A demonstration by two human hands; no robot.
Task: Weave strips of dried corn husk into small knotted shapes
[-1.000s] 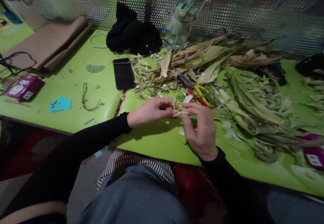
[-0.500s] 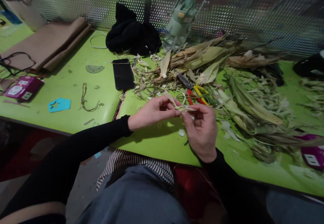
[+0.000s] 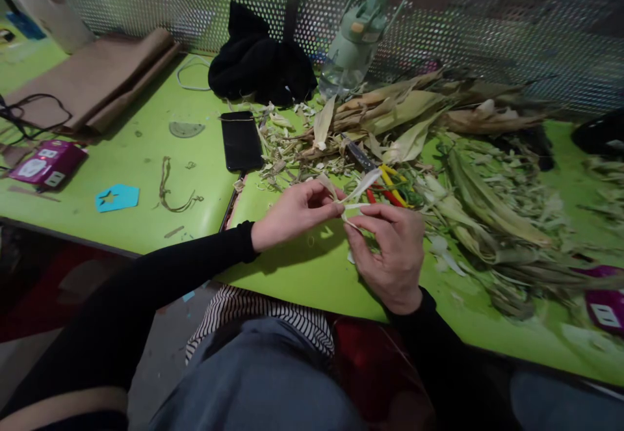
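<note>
Pale corn husk strips (image 3: 363,186) meet between my two hands, just above the green table. My left hand (image 3: 297,213) pinches them where they cross, thumb against the fingers. My right hand (image 3: 390,249) has its thumb and fingertips closed around the lower strip ends. One strip sticks up to the right, past the fingers of both hands. Beyond my hands lie pliers with red handles (image 3: 390,195) and a yellow-handled tool (image 3: 392,181), partly covered by husk. Dried corn husks (image 3: 404,116) are heaped behind them.
More husks (image 3: 487,210) and shreds spread across the right side. A black phone (image 3: 242,142), a protractor (image 3: 186,129), a twisted cord (image 3: 168,190) and a blue paper tag (image 3: 117,197) lie leftward. A water bottle (image 3: 351,47) and black cloth (image 3: 263,60) stand against the perforated metal screen (image 3: 185,2).
My right hand's fingers have spread slightly and shifted a little right. The husk strips have fanned out, with one now pointing up to the right. My left hand keeps its pinch.
</note>
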